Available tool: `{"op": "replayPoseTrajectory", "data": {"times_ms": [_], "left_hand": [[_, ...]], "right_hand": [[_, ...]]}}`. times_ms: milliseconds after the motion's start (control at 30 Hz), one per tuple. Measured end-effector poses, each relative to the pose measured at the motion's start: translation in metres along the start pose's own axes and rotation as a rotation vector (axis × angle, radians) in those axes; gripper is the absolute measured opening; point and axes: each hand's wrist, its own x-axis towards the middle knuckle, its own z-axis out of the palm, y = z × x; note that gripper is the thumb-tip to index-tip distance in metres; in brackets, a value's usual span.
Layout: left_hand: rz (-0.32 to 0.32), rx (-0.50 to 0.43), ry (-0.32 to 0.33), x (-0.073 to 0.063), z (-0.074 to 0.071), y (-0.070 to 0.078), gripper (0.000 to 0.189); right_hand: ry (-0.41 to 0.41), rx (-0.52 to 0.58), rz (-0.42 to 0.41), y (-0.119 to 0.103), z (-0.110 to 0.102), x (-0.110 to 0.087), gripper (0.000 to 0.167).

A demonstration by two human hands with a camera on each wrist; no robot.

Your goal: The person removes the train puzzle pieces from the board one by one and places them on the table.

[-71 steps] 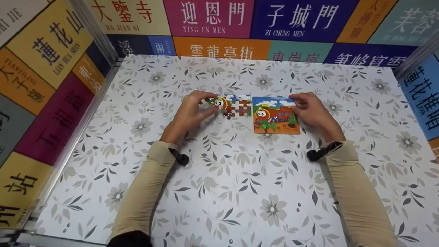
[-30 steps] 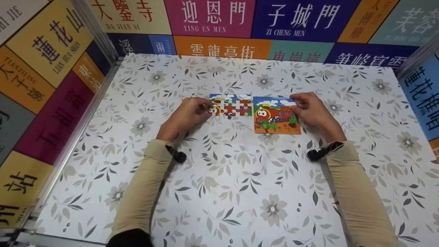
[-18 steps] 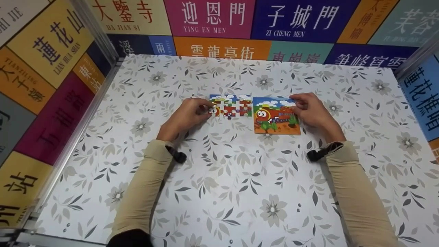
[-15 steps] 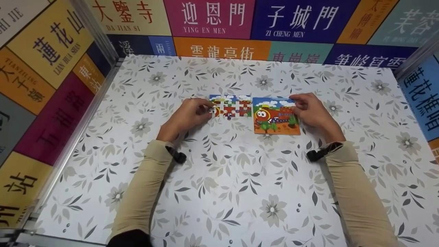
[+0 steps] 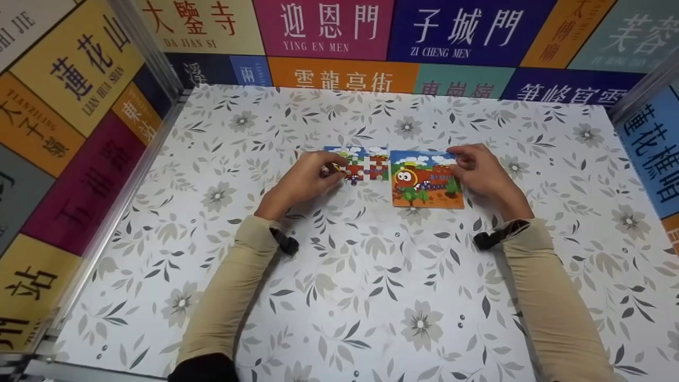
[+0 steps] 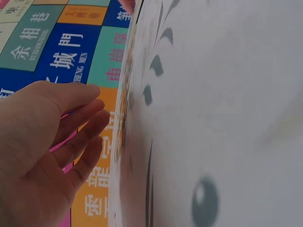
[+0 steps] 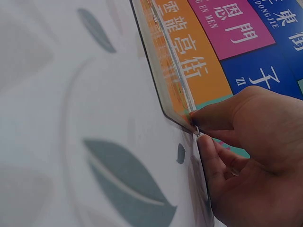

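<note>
A partly assembled jigsaw puzzle (image 5: 375, 171) lies near the middle of the patterned table, with blue sky, clouds and red train parts, and pale gaps between some pieces. My left hand (image 5: 305, 180) is at its left side, thumb and index finger around a puzzle piece (image 5: 336, 167) with a yellow band, mostly hidden by the fingers. In the left wrist view the fingers are bent beside the puzzle's low edge. To the right stands a square picture card (image 5: 424, 180) showing a red train with eyes. My right hand (image 5: 480, 167) pinches its right edge near the upper corner.
Floral paper covers the table (image 5: 339, 286). Behind it rises a wall (image 5: 323, 29) of coloured panels with large characters, and a similar wall (image 5: 79, 106) runs along the left. A black strap with a small device (image 5: 488, 240) sits at the right wrist.
The left hand first lowers the piece with the train's face onto the puzzle's left side, then pauses at its left edge. Now it has shifted right over that piece. The right hand stays put.
</note>
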Motion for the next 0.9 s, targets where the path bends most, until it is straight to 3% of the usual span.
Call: {"op": "replayPoseTrajectory", "data": {"times_ms": [533, 900], "left_hand": [[0.100, 0.015, -0.058, 0.030, 0.037, 0.037, 0.027], [0.186, 0.050, -0.166, 0.053, 0.071, 0.068, 0.029]], "right_hand": [[-0.008, -0.006, 0.055, -0.003, 0.001, 0.001, 0.048], [-0.005, -0.021, 0.020, -0.002, 0.000, 0.002, 0.048]]}}
